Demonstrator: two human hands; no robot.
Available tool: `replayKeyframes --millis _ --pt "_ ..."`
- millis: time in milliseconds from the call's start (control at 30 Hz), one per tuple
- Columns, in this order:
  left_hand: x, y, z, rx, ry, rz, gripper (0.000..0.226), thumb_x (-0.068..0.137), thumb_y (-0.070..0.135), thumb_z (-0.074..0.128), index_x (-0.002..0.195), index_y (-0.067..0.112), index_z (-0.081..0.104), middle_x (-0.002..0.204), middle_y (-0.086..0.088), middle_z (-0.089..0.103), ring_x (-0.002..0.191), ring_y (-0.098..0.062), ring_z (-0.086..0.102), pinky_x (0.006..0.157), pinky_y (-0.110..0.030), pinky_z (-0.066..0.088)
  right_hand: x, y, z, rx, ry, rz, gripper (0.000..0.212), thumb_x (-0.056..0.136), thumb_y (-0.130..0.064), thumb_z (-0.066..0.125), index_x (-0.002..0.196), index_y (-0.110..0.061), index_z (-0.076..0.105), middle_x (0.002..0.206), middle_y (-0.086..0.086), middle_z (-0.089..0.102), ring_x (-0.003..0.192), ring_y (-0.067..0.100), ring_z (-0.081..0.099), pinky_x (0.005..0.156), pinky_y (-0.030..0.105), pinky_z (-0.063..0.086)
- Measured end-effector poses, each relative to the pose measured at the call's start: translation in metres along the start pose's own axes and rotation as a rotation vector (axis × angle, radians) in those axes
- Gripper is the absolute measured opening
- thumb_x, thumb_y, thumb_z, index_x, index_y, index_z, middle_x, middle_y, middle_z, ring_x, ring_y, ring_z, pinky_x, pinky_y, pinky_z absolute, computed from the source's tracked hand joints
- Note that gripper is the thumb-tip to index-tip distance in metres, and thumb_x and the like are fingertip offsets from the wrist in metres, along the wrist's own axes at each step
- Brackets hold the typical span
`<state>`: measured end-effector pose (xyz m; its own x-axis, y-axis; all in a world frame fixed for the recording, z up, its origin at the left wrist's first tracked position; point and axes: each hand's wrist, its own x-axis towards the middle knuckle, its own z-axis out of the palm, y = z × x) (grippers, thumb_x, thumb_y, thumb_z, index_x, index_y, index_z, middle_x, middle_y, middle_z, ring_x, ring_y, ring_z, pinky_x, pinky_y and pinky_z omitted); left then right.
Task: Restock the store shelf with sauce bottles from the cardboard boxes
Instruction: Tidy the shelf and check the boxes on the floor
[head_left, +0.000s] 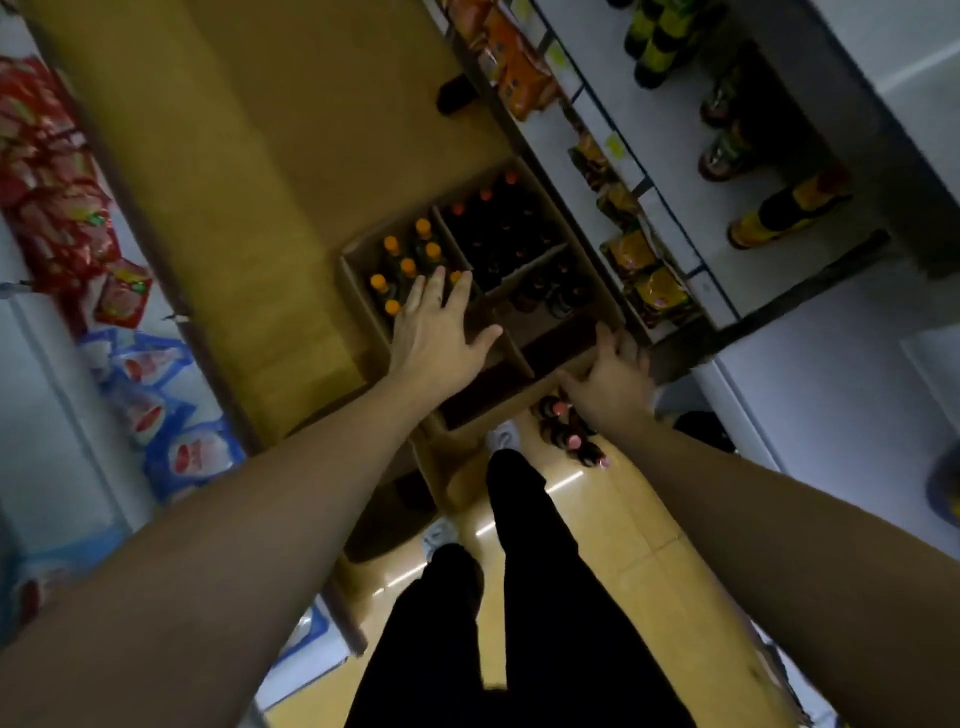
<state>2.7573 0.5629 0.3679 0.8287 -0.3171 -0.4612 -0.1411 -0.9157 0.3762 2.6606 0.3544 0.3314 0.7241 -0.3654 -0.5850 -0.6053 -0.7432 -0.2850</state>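
Open cardboard boxes (358, 291) stand on the floor below me. One holds several orange-capped sauce bottles (408, 260), and the one beside it holds dark bottles with red caps (498, 223). My left hand (439, 332) reaches down with straight spread fingers, its fingertips over the orange caps and holding nothing. My right hand (610, 374) hangs over the near corner of the boxes, fingers loosely bent; what it touches I cannot tell. A few red-capped bottles (571, 431) lie on the floor under my right wrist. The white store shelf (685, 171) on the right carries several sauce bottles (789, 213).
Orange and yellow snack packets (524, 67) line the lower shelf edge on the right. Red and blue packets (62, 208) fill the shelving on the left. My legs in black trousers (519, 571) stand on the yellow tiled floor, just behind the boxes.
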Motion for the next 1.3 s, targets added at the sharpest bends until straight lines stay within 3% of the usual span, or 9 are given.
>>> replayKeyframes --millis 300,467,533,700,800,967,1100,1200,1300 --pt "0.188 -0.016 0.177 -0.179 -0.073 0.032 0.071 0.101 0.045 0.060 0.159 0.013 0.035 0.166 -0.012 0.030 0.152 -0.033 0.027 0.122 -0.047 0.031 0.228 0.044 0.105 0.282 0.111 0.160 0.086 0.090 -0.047 0.073 0.159 -0.020 0.030 0.163 0.014 0.030 0.149 0.040 0.027 0.112 0.053 0.038" --pt "0.259 -0.021 0.266 -0.370 -0.080 0.001 0.065 0.100 0.039 0.064 0.155 0.014 0.042 0.161 -0.008 0.039 0.146 -0.027 0.039 0.112 -0.031 0.034 0.319 0.075 0.172 0.699 0.203 0.391 0.086 0.083 -0.042 0.083 0.155 -0.022 0.040 0.154 0.007 0.048 0.139 0.033 0.047 0.111 0.044 0.044" --pt "0.284 -0.026 0.290 -0.504 -0.057 -0.102 0.065 0.096 0.039 0.071 0.151 0.014 0.048 0.155 -0.006 0.048 0.141 -0.024 0.045 0.110 -0.030 0.037 0.342 0.084 0.195 0.880 0.213 0.476 0.085 0.080 -0.040 0.085 0.153 -0.028 0.042 0.151 0.003 0.051 0.136 0.031 0.050 0.112 0.050 0.045" --pt "0.330 -0.020 0.336 -0.582 0.009 -0.141 0.069 0.088 0.029 0.082 0.149 0.014 0.052 0.146 -0.003 0.058 0.134 -0.017 0.052 0.094 -0.005 0.037 0.384 0.087 0.225 1.076 0.401 0.474 0.084 0.085 -0.023 0.084 0.156 -0.028 0.040 0.152 0.000 0.051 0.138 0.023 0.050 0.114 0.045 0.045" --pt "0.348 -0.007 0.352 -0.630 0.046 -0.156 0.078 0.090 0.026 0.080 0.157 0.016 0.041 0.159 -0.006 0.044 0.145 -0.022 0.041 0.116 -0.029 0.039 0.408 0.081 0.233 1.049 0.512 0.531 0.089 0.077 -0.044 0.087 0.153 -0.022 0.045 0.154 0.003 0.047 0.140 0.025 0.048 0.113 0.048 0.046" --pt "0.362 0.006 0.370 -0.668 0.083 -0.252 0.067 0.092 0.038 0.076 0.151 0.024 0.047 0.162 -0.012 0.025 0.147 -0.032 0.031 0.117 -0.042 0.039 0.423 0.082 0.230 0.885 0.580 0.582 0.082 0.085 -0.053 0.078 0.152 -0.018 0.047 0.156 0.009 0.039 0.141 0.026 0.043 0.108 0.032 0.037" --pt "0.362 0.008 0.384 -0.791 0.131 -0.257 0.041 0.092 0.032 0.076 0.128 0.020 0.059 0.144 -0.010 0.043 0.130 -0.030 0.048 0.101 -0.048 0.052 0.417 0.080 0.232 0.929 0.645 0.534 0.066 0.090 -0.047 0.075 0.143 -0.012 0.057 0.150 0.009 0.047 0.137 0.024 0.048 0.097 0.021 0.033" --pt "0.359 0.005 0.378 -0.942 0.185 -0.272 0.021 0.097 0.019 0.070 0.116 0.016 0.060 0.119 -0.003 0.058 0.107 -0.019 0.059 0.087 -0.036 0.057 0.401 0.083 0.240 0.905 0.683 0.432 0.038 0.090 -0.033 0.078 0.118 -0.009 0.069 0.139 0.008 0.051 0.120 0.021 0.056 0.091 0.019 0.041" --pt "0.354 0.006 0.361 -1.111 0.149 -0.344 0.011 0.100 0.023 0.067 0.100 0.021 0.057 0.098 0.002 0.061 0.082 -0.009 0.058 0.063 -0.021 0.051 0.383 0.085 0.238 0.958 0.709 0.363 0.029 0.092 -0.021 0.076 0.114 -0.007 0.065 0.126 0.009 0.061 0.108 0.015 0.059 0.081 0.013 0.050"
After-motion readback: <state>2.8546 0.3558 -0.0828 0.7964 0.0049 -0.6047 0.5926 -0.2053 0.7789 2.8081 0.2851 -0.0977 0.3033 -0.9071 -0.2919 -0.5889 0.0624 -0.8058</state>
